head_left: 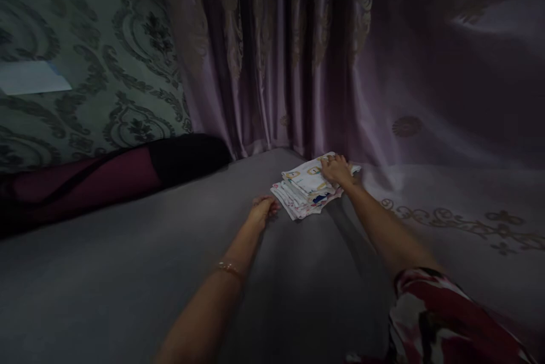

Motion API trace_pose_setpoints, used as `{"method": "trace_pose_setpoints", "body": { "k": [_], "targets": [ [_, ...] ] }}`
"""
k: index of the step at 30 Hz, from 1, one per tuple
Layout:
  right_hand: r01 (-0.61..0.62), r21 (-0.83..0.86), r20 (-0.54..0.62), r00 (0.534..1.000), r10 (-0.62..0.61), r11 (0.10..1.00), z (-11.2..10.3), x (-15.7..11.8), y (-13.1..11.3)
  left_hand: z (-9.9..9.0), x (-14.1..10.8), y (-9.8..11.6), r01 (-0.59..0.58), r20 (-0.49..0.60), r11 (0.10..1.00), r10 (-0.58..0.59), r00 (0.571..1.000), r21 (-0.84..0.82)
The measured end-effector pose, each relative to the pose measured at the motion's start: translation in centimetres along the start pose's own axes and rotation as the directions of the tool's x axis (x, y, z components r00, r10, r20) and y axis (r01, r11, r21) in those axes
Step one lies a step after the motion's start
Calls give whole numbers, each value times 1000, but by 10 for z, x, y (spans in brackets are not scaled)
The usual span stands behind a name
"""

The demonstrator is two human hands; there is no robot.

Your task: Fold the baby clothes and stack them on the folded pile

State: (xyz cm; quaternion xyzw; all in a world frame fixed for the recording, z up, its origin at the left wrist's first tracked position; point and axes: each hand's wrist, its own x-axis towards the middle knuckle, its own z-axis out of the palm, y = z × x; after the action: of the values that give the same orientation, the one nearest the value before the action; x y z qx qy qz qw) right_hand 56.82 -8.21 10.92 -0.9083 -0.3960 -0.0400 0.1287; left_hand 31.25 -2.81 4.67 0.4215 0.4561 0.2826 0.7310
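Observation:
A stack of folded white printed cloths [304,185] lies on the grey sheet [170,273], near the foot of the curtain. My right hand [337,170] rests on the top cloth at its right side, with the fingers spread over it. Just left of the stack, my left hand [264,208] is low over the sheet with its fingers curled. Whether its fingertips hold a cloth edge is too dark and small to tell. A bracelet circles my left wrist.
A long dark red and black bag [128,174] lies along the patterned wall at the left. Mauve curtains [289,68] hang behind the stack and reach the sheet. Embroidered fabric [468,225] spreads at the right. A pale sheet [34,77] is on the wall.

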Motion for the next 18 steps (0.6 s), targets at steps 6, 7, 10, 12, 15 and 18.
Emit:
{"method": "trace_pose_setpoints", "body": {
  "k": [6,7,10,12,15,18],
  "targets": [
    [357,-18,107,929,-353,934,28,-46,-44,-79,-39,-8,-43,-116,997,50,992,60],
    [379,-48,109,921,-373,924,32,-52,-47,-95,-46,-9,-63,-127,994,74,989,91],
    [413,-149,83,911,-404,899,38,-61,-50,-150,-69,-12,-94,-158,972,129,979,214],
    [416,-180,87,909,-407,891,37,-61,-50,-188,-86,-16,-96,-174,945,156,972,312],
    [422,-186,113,906,-407,888,33,-56,-51,-237,-112,-23,-136,-201,875,253,946,464],
    [432,-137,68,902,-427,891,32,-54,-54,-268,-136,-28,-140,-212,735,363,907,663]
  ]
}}
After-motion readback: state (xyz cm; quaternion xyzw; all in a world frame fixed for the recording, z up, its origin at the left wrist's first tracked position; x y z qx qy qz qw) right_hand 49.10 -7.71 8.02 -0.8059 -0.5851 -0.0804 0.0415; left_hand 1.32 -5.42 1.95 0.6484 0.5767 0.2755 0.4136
